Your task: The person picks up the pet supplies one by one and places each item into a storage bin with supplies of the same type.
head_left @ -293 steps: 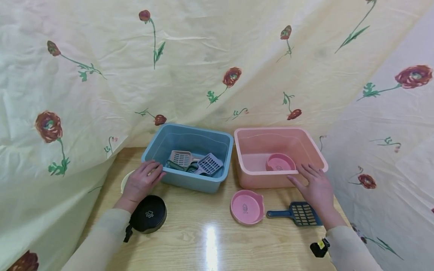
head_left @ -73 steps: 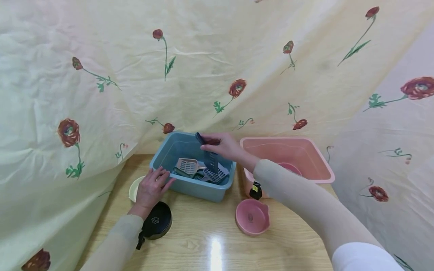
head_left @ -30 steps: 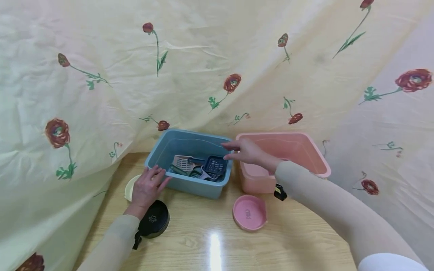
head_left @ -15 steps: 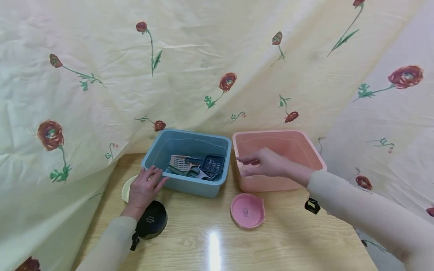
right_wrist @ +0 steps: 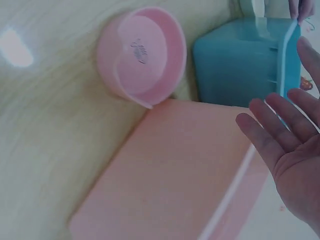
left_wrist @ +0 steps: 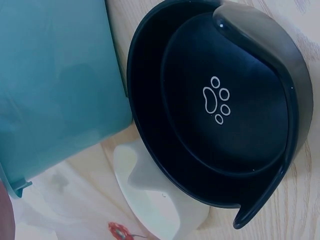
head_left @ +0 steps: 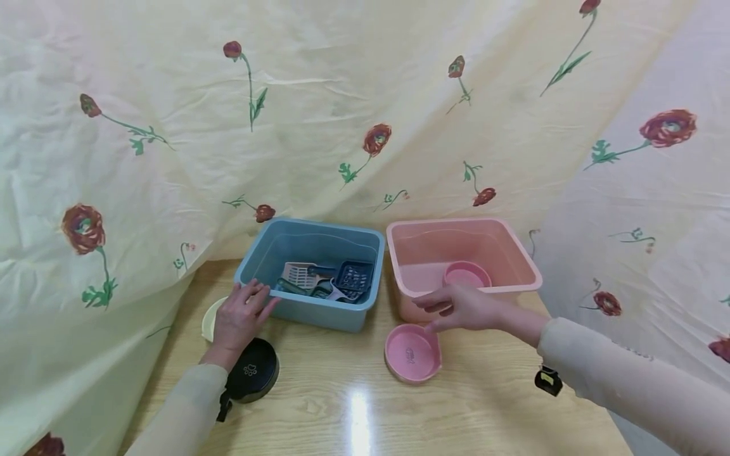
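My left hand (head_left: 238, 316) holds the front left rim of the blue litter box (head_left: 319, 311), thumb on the outside. Inside that box lie several slotted litter scoops: a navy one (head_left: 355, 276) on top at the right, a beige one (head_left: 298, 273), a green handle (head_left: 293, 287) and a pale lavender one (head_left: 338, 292). My right hand (head_left: 470, 307) is empty, its fingers apart in the right wrist view. It hovers before the pink litter box (head_left: 462, 225), thumb tip overlapping the edge of a pink pet bowl (head_left: 410, 358) on the table. Another pink bowl (head_left: 466, 275) sits inside the pink box.
A black pet bowl (head_left: 253, 370) with a paw print stands below my left wrist. Partly hidden behind my left hand is a white bowl (head_left: 210, 320). Flowered cloth (head_left: 319, 139) hangs behind the wooden table (head_left: 319, 405).
The navy scoop has gone from the table's right side into the blue box, released by my right hand. That hand has since moved right and nearer, to the pink bowl. My left hand stays put.
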Demonstrator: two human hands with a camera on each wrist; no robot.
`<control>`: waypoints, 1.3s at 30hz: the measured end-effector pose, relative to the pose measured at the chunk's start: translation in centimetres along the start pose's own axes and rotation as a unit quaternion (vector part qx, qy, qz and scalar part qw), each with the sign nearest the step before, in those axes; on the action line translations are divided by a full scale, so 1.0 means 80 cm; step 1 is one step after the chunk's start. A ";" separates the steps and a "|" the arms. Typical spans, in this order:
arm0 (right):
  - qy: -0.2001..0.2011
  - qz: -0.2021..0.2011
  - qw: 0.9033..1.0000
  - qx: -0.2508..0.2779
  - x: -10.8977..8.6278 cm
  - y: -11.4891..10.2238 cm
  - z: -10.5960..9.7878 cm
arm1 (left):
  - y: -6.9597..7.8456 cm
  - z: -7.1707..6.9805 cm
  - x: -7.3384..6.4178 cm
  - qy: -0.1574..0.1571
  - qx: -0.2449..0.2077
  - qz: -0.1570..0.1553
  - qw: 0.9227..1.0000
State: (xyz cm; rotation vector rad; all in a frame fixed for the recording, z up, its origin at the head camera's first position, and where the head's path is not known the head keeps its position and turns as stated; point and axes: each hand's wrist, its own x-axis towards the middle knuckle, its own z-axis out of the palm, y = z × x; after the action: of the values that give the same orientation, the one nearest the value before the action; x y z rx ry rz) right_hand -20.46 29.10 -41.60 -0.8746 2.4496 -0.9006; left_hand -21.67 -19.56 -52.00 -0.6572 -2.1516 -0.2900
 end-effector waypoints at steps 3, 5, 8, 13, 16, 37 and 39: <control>0.001 0.005 1.000 0.015 -0.007 0.006 0.010 | -0.001 0.000 -0.002 -0.009 0.001 -0.004 1.000; 0.007 0.004 1.000 0.027 -0.011 0.011 0.016 | -0.001 0.000 -0.002 -0.012 0.001 -0.006 1.000; 0.012 0.002 0.999 0.044 -0.017 0.022 0.027 | -0.001 0.000 -0.003 -0.012 -0.001 -0.007 1.000; 0.013 0.011 0.997 0.079 -0.021 0.043 0.042 | -0.001 0.002 -0.003 -0.003 -0.004 -0.010 1.000; 0.022 0.010 0.995 0.095 -0.024 0.057 0.048 | 0.000 0.003 -0.002 0.001 -0.001 -0.012 1.000; -0.006 0.161 0.956 0.243 -0.026 0.122 0.078 | -0.001 0.004 -0.002 0.004 0.010 -0.007 1.000; -0.012 0.163 0.953 0.254 -0.023 0.127 0.082 | -0.001 0.005 -0.003 0.003 0.010 -0.007 1.000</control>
State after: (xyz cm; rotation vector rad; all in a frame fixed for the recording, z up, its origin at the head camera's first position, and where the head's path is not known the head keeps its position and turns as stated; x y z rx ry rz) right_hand -19.89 33.55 -53.00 -0.2859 2.0944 -1.2919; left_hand -21.86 -19.55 -52.40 -0.6287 -2.1509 -0.2786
